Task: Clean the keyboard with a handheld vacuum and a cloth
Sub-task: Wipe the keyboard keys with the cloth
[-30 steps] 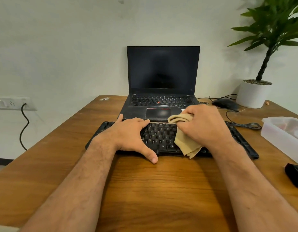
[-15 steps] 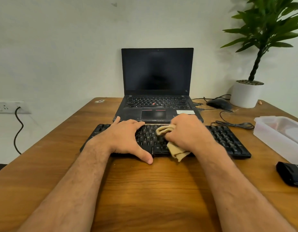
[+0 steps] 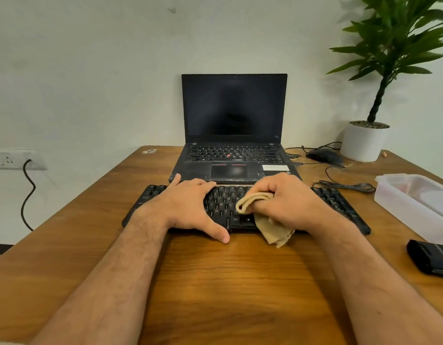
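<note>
A black keyboard lies across the wooden desk in front of an open laptop. My left hand rests flat over the keyboard's left half, thumb on the desk at its front edge. My right hand grips a bunched beige cloth against the keys at the middle; a loose end hangs over the front edge. A black handheld device, perhaps the vacuum, lies at the desk's right edge, apart from both hands.
The laptop stands with a dark screen just behind the keyboard. A black mouse with loose cables and a potted plant stand at the back right. A translucent plastic box lies at the right. A wall socket holds a plug.
My right hand has moved the cloth leftwards along the keyboard, from right of centre to the middle. My left hand has stayed in place on the left half.
</note>
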